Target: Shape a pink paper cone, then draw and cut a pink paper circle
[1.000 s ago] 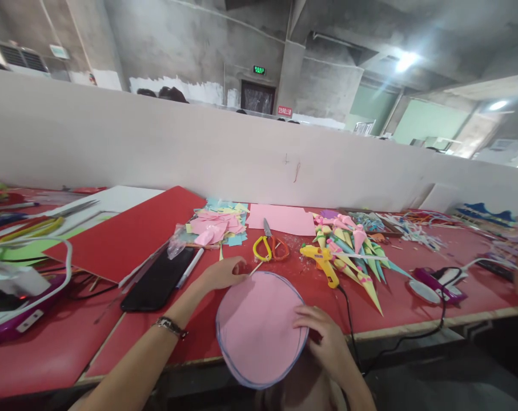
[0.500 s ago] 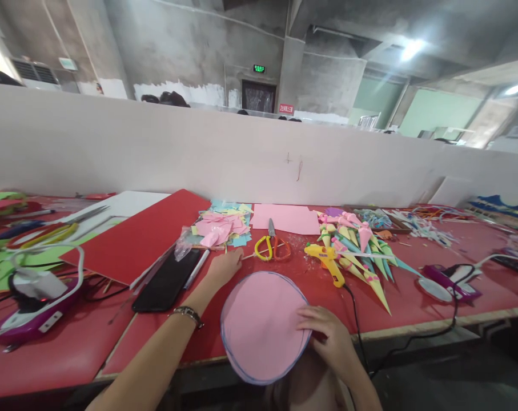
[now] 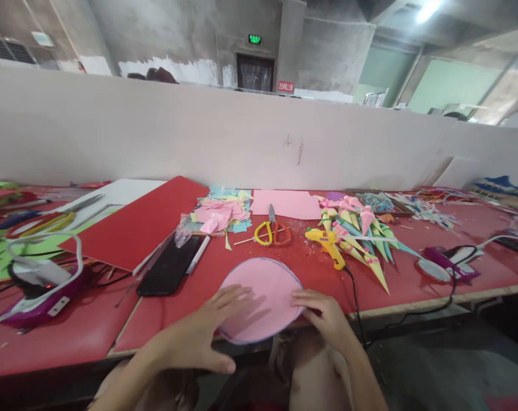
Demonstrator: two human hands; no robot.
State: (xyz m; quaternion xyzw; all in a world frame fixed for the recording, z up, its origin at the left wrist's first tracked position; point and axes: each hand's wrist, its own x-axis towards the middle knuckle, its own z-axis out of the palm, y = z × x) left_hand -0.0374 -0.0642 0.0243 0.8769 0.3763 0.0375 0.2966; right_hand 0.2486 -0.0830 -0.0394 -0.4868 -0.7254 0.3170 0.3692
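Note:
A round pink paper disc (image 3: 269, 285) with a bluish outline lies at the table's front edge, partly overhanging it. My right hand (image 3: 322, 317) grips the disc's right edge, fingers on top and the thumb lower down. Over the disc's left side, my left hand (image 3: 211, 331) is spread, thumb apart and fingers slightly blurred; whether it touches the paper I cannot tell. Beyond the disc lie scissors (image 3: 272, 228) with one yellow and one red handle, above a thin wooden stick (image 3: 245, 241). A yellow glue gun (image 3: 329, 245) rests to the right.
Paper cones (image 3: 370, 240) are heaped behind the glue gun. Pink paper scraps (image 3: 220, 214), a black phone (image 3: 168, 267) and a white pen (image 3: 197, 255) lie left. Purple power strips (image 3: 451, 265) sit at both sides, with cords. A white partition (image 3: 199, 131) runs along the back.
My left hand has come back from the stick near the scissors to the disc's left side and opened. The disc looks more tilted. The view has dipped slightly.

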